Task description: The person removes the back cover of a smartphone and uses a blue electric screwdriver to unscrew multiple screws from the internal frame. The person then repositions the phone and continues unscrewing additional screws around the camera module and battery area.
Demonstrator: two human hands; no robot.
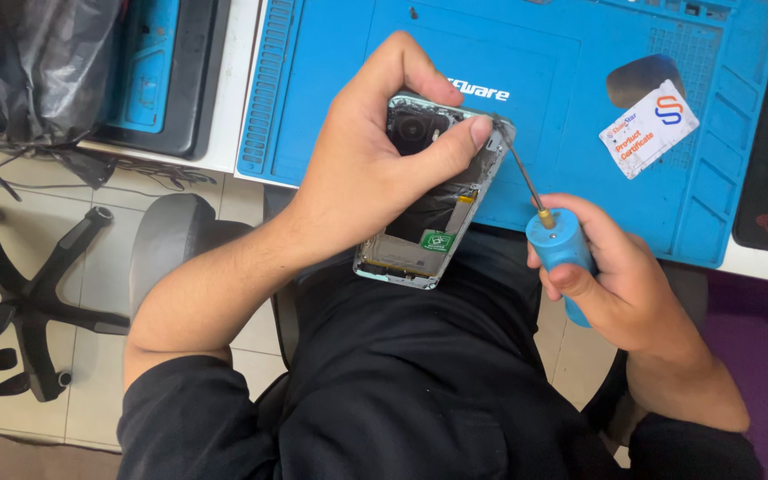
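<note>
Blue mat (580,98) on white desk (224,133), L hand (362,169) w/ opened phone (437,231), tiled floor (91,276)

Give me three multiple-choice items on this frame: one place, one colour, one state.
1. Where does the white card lie?
A. on the blue mat
B. on the floor
C. on the person's lap

2. What colour is the screwdriver handle?
A. red
B. blue
C. yellow

3. In what state is the phone?
A. sealed
B. wrapped
C. back off, insides showing

Key: 1 A, the card rests on the mat's right part. 2 B, the handle in the right hand is blue. 3 C, the left hand holds the phone with camera and boards bare.
</note>
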